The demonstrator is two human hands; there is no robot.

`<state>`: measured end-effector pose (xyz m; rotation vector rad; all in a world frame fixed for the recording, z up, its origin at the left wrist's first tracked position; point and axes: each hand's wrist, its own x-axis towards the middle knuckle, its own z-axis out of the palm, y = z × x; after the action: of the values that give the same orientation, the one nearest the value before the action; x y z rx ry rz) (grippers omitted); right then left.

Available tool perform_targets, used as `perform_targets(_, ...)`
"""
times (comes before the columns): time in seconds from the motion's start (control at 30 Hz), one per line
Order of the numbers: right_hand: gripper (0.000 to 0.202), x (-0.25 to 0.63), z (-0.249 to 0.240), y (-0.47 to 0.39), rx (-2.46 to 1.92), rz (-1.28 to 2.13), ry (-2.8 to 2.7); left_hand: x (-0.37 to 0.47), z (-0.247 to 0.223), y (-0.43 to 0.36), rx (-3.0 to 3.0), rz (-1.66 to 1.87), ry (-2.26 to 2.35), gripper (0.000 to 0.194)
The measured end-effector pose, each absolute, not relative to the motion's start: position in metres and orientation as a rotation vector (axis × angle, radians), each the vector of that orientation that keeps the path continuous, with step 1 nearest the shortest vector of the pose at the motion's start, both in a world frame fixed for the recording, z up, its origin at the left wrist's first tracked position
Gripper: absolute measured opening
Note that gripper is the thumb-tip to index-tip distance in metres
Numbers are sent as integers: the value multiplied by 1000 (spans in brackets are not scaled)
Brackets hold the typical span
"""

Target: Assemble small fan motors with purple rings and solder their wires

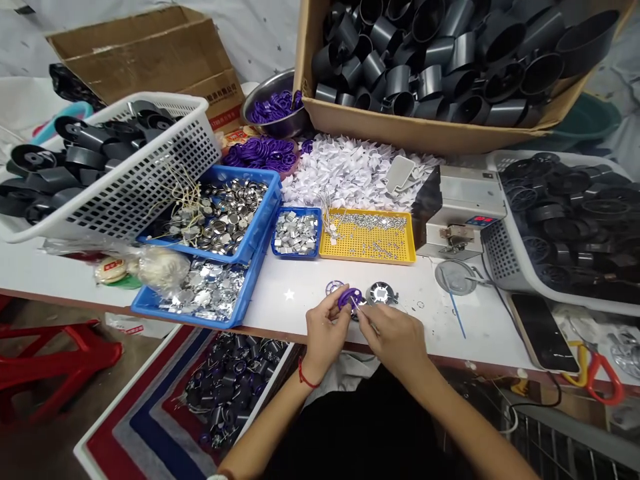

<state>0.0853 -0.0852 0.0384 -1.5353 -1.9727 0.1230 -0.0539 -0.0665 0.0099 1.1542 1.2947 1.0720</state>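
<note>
A small purple ring-shaped part (349, 297) is held over the table's front edge. My left hand (325, 328) pinches its left side between thumb and fingers. My right hand (393, 333) is closed at its right side, with thin white wires by the fingertips; exactly what those fingers grip is too small to make out. Just behind my right hand lies a round black and silver part (381, 293). A clear-centred purple ring (334, 287) lies behind my left fingertips. A white star-shaped piece (289, 294) rests to the left.
Blue trays (273, 200) of metal parts and a yellow tray (367, 259) stand behind and left. White pieces (345, 167) are heaped behind. A machine (463, 200), a clear dish (455, 277), a phone (543, 331) and scissors (597, 377) are at right.
</note>
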Motion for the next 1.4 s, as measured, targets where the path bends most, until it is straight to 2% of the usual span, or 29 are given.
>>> perform_targets(0.07, 16, 91, 41, -78, -1543, 679, -1786, -50, 12, -68, 1117, 1111, 1264, 35)
perform_targets(0.17, 34, 105, 46, -74, -1427, 1419, -1445, -48, 13, -67, 1068, 1190, 1296, 33)
perform_targets(0.27, 36, 113, 46, -77, -1294, 1717, -1239, -48, 12, -66, 1058, 1235, 1322, 35)
perform_targets(0.37, 38, 109, 44, -81, -1251, 1730, -1054, -46, 13, -67, 1078, 1278, 1336, 36)
perform_targets(0.53, 59, 96, 43, -78, -1200, 1739, -579, -40, 18, -75, 1096, 1286, 1289, 39)
perform_targets(0.67, 55, 90, 40, -73, -1260, 1704, -446, -41, 19, -80, 1090, 1279, 1249, 38)
perform_targets(0.8, 44, 83, 35, -75, -1274, 1519, -421, -40, 18, -85, 1120, 1254, 1184, 36)
perform_targets(0.9, 31, 89, 40, -80, -1342, 1391, -721, -42, 20, -83, 1037, 1201, 1135, 44)
perform_targets(0.97, 22, 104, 50, -79, -1423, 1206, -1105, -47, 25, -76, 971, 1117, 1122, 42)
perform_targets(1.07, 27, 133, 63, -68, -1452, 717, -1685, -57, 40, -58, 1027, 937, 1052, 31)
perform_targets(1.13, 27, 145, 64, -54, -1341, 612, -1993, -62, 51, -45, 1105, 867, 998, 29)
perform_targets(1.23, 21, 148, 58, -37, -1193, 805, -2185, -63, 63, -30, 1123, 820, 945, 29)
perform_targets(1.4, 22, 137, 54, -23, -1203, 1213, -2082, -61, 68, -22, 1139, 832, 921, 32)
